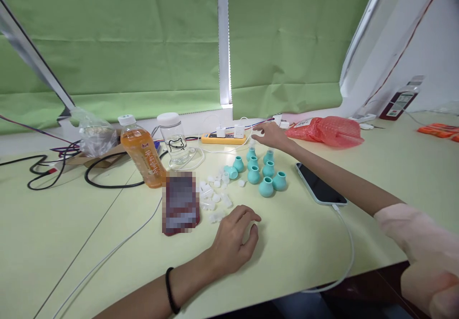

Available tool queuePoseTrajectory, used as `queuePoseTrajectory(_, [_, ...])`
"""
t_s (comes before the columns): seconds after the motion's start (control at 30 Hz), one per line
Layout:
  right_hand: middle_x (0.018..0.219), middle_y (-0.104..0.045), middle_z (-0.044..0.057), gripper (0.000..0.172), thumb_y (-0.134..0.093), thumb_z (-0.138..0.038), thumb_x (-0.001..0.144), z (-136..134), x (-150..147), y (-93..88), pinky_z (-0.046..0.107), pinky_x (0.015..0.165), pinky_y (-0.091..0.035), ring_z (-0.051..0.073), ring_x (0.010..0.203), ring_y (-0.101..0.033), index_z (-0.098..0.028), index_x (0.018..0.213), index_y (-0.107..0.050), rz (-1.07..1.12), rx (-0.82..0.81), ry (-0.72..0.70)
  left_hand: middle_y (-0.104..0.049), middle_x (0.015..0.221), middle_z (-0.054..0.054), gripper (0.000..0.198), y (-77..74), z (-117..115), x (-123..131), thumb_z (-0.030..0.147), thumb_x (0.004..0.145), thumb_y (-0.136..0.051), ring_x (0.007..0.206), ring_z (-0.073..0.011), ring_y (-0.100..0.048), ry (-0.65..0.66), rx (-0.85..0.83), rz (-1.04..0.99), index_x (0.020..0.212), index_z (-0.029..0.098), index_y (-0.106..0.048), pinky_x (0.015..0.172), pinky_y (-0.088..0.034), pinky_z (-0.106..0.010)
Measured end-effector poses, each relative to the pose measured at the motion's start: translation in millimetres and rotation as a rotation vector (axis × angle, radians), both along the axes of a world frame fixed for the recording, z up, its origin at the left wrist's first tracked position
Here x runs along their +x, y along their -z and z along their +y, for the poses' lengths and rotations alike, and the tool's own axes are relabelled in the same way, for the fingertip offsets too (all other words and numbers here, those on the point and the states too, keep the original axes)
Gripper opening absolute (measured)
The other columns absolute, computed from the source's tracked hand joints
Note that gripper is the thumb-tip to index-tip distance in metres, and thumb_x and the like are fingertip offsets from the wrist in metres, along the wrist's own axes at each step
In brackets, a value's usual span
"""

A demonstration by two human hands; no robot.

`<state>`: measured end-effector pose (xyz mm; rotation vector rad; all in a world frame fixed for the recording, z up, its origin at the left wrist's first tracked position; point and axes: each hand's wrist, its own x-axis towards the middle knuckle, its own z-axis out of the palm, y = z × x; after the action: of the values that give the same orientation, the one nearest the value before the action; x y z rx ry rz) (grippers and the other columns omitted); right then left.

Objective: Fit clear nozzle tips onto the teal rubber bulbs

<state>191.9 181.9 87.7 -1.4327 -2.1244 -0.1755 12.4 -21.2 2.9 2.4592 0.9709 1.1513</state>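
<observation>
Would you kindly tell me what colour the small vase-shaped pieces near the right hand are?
The vase-shaped pieces are teal, clearest in the head view.

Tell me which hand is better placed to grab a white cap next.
Probably left: the left hand rests beside the white caps, while the right hand is stretched far past the teal cups.

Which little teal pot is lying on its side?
The leftmost teal pot, next to the white bits; the other pots all stand upright.
</observation>
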Motion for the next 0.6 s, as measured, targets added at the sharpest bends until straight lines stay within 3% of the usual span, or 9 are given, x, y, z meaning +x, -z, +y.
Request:
queuePoseTrajectory(0.07, [0.101,-0.058,0.01,0.028,-0.047,-0.026,0.075,-23,-7,1.1,0.038,0.084,-0.036,0.024,0.097,-0.049,-0.014,0.098,-0.057,0.016,0.09,-0.046,-0.054,0.078,-0.007,0.019,0.9,0,0,0.012,0.076,-0.034,0.072,-0.0153,-0.051,0.02,0.032,0.047,0.086,0.015,-0.051,0.061,-0.044,-0.027])
queuePoseTrajectory(0.13, [0.096,-0.06,0.01,0.024,-0.045,-0.022,0.076,-53,-14,6.0,0.036,0.082,-0.039,0.022,0.094,-0.051,-0.014,0.095,-0.058,0.0,0.194,-0.302,-0.055,0.075,-0.007,0.019,1.8,0,0,0.012,0.076,-0.034,0.069,-0.0152,-0.051,0.041,0.072,0.098,0.084,0.014,-0.051,0.059,-0.044,-0.027])
queuePoseTrajectory(0.2, [0.093,-0.06,0.009,0.022,-0.043,-0.019,0.078,-84,-22,14.5,0.033,0.075,-0.042,0.02,0.088,-0.052,-0.015,0.093,-0.058,-0.16,0.111,-0.58,-0.055,0.074,-0.008,0.019,2.7,0,1,0.012,0.075,-0.034,0.067,-0.0152,-0.051,0.056,0.115,0.149,0.082,0.013,-0.052,0.057,-0.043,-0.026])
queuePoseTrajectory(0.27, [0.094,-0.059,0.01,0.023,-0.042,-0.019,0.079,-109,-29,24.8,0.032,0.072,-0.043,0.02,0.089,-0.051,-0.015,0.096,-0.057,-0.288,0.008,-0.699,-0.055,0.071,-0.007,0.018,3.8,-1,2,0.012,0.074,-0.036,0.064,-0.0149,-0.05,0.071,0.156,0.195,0.08,0.012,-0.053,0.056,-0.042,-0.026])
queuePoseTrajectory(0.43, [0.097,-0.054,0.011,0.045,-0.043,-0.035,0.08,-126,-48,48.3,0.032,0.069,-0.043,0.021,0.088,-0.051,-0.016,0.12,-0.038,-0.35,-0.163,-0.711,-0.054,0.063,-0.006,0.016,6.8,-2,2,0.013,0.071,-0.039,0.057,-0.0144,-0.047,0.142,0.285,0.324,0.075,0.011,-0.054,0.051,-0.039,-0.026])
queuePoseTrajectory(0.6, [0.093,-0.054,0.011,0.036,-0.041,-0.031,0.082,-123,-59,63.1,0.031,0.063,-0.041,0.021,0.081,-0.053,-0.018,0.115,-0.044,-0.377,-0.178,-0.693,-0.054,0.061,-0.006,0.016,7.6,-1,1,0.012,0.071,-0.04,0.056,-0.0137,-0.046,0.118,0.335,0.308,0.075,0.011,-0.055,0.05,-0.038,-0.025])
